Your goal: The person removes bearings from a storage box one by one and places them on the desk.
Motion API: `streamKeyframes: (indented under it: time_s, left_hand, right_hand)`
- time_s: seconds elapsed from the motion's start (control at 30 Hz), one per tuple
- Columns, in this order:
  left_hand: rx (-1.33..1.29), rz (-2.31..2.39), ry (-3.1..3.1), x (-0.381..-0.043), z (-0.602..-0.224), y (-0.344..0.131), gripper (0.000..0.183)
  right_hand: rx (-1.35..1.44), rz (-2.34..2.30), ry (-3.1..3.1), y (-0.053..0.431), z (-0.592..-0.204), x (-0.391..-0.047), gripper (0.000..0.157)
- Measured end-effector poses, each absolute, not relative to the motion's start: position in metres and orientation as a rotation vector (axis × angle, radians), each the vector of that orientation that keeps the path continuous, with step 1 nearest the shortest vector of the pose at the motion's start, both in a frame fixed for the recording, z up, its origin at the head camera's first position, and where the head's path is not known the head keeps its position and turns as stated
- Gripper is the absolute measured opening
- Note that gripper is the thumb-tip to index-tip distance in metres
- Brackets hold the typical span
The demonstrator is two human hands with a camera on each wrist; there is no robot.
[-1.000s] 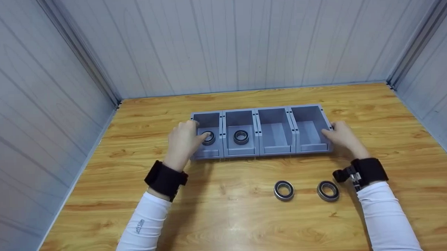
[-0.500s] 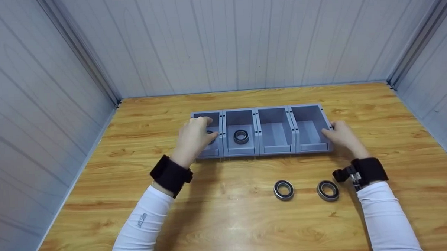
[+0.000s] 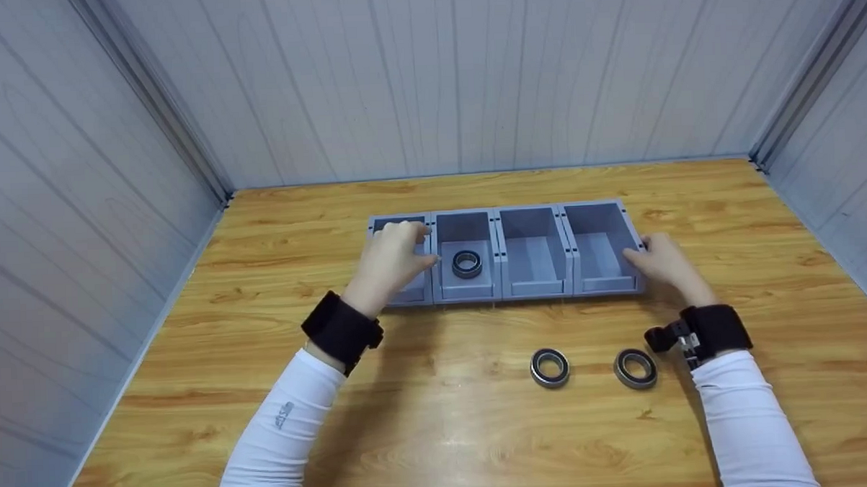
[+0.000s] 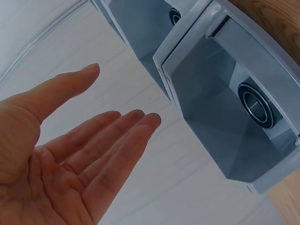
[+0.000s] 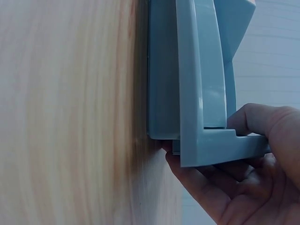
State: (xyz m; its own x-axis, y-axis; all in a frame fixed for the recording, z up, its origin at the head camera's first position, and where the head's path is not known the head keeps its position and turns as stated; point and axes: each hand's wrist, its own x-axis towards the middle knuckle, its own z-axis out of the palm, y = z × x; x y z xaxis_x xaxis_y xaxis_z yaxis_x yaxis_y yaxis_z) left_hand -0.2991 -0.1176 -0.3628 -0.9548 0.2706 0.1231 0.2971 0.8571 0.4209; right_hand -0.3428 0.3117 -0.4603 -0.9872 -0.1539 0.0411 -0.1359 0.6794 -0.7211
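A row of joined grey storage bins (image 3: 537, 289) stands on the wooden table. My left hand (image 3: 389, 263) is over the leftmost bin, thumb and fingers spread apart with nothing between them. It hides that bin's bearing in the head view; the left wrist view shows this black-sealed ball bearing (image 4: 255, 105) lying inside, away from the fingers (image 4: 117, 154). Another bearing (image 3: 467, 264) lies in the second bin. At the far right end, my right hand (image 3: 665, 266) grips the outer side wall of the rightmost bin (image 5: 190, 93), thumb inside and fingers outside.
Two more bearings lie flat on the table in front of the row, one bearing (image 3: 550, 368) below the third bin and one bearing (image 3: 635, 369) near the right wrist strap (image 3: 716, 333). White panel walls (image 3: 428, 78) enclose the back and sides.
My left hand has moved right across the leftmost bin, from its left edge toward the divider, now covering the bearing there. The right hand keeps its grip in the same place.
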Motion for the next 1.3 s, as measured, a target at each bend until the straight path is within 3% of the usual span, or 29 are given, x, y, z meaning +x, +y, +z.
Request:
streamKeyframes:
  time_s: [0.47,0.87,1.3]
  left_hand:
    - [-0.555,-0.661,-2.99,-0.312,-0.368,-0.101,0.049]
    - [-0.67,-0.709,-3.024,-0.326,-0.377,-0.089,0.048]
    - [-0.732,-0.633,-3.059,-0.336,-0.389,-0.073,0.047]
  right_hand:
    - [-0.224,-1.216,2.864,0.31,-0.46,-0.343,0.022]
    - [-0.155,-1.192,2.848,0.309,-0.458,-0.343,0.044]
    - [-0.167,-1.18,2.852,0.308,-0.459,-0.344,0.039]
